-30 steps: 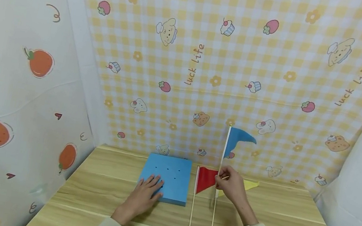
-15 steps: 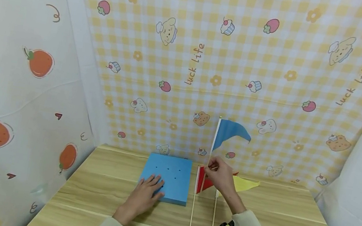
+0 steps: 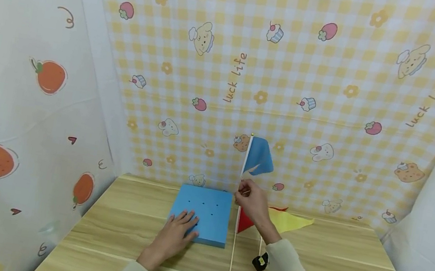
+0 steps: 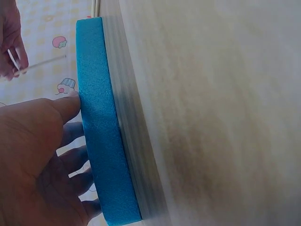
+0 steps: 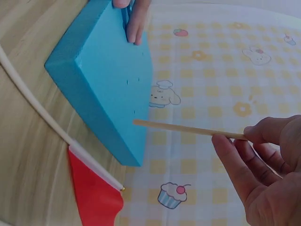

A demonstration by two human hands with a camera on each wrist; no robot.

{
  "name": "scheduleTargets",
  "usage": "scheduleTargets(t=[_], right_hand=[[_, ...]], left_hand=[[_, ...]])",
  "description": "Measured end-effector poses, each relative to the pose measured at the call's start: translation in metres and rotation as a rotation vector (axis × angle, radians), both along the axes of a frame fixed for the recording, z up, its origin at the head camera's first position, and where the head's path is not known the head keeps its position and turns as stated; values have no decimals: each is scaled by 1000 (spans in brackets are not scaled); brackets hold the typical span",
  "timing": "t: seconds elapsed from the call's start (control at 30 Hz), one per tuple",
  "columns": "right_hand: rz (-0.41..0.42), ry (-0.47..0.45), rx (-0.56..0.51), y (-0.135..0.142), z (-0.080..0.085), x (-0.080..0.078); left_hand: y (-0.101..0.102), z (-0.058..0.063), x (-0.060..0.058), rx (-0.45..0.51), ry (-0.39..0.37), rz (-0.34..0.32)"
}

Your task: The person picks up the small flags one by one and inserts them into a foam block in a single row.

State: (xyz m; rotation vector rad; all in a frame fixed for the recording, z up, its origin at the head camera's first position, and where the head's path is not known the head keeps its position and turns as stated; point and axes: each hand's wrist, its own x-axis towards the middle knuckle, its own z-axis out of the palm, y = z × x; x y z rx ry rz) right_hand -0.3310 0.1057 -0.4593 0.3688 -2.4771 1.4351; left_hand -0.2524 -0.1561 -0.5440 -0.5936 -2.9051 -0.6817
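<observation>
My left hand (image 3: 171,240) rests with spread fingers on top of a square blue foam block (image 3: 212,230) that has several small holes. In the left wrist view, its fingertips lie on the upper face of the block, whose side (image 4: 101,117) is toward the camera. My right hand (image 3: 252,203) pinches the wooden stick (image 5: 183,129) of a small blue flag (image 3: 258,156) between thumb and fingers, holding it upright. The stick's bare lower end is in the air close to the block's right part, as the right wrist view shows. The flag's cloth hangs above the hand.
On the wooden table (image 3: 329,269), right of the block, lie a red flag (image 3: 245,222) and a yellow flag (image 3: 291,222), their sticks pointing toward the person. My right forearm passes over the yellow one. A checked cloth (image 3: 340,70) hangs behind the table.
My right hand has carried the blue flag left and slightly up, from above the yellow flag to beside the foam block. The left hand stays on the block.
</observation>
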Motion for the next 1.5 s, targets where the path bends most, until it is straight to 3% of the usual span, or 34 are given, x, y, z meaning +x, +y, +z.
scheduleTargets(t=[0.37, 0.83, 1.5], right_hand=[[28, 55, 54, -23, 7, -14], [34, 71, 49, -38, 2, -37], [35, 65, 52, -52, -14, -46]], left_hand=[[1, 1, -1, -5, 11, -2], [2, 0, -3, 0, 7, 3], [0, -3, -3, 8, -1, 11]])
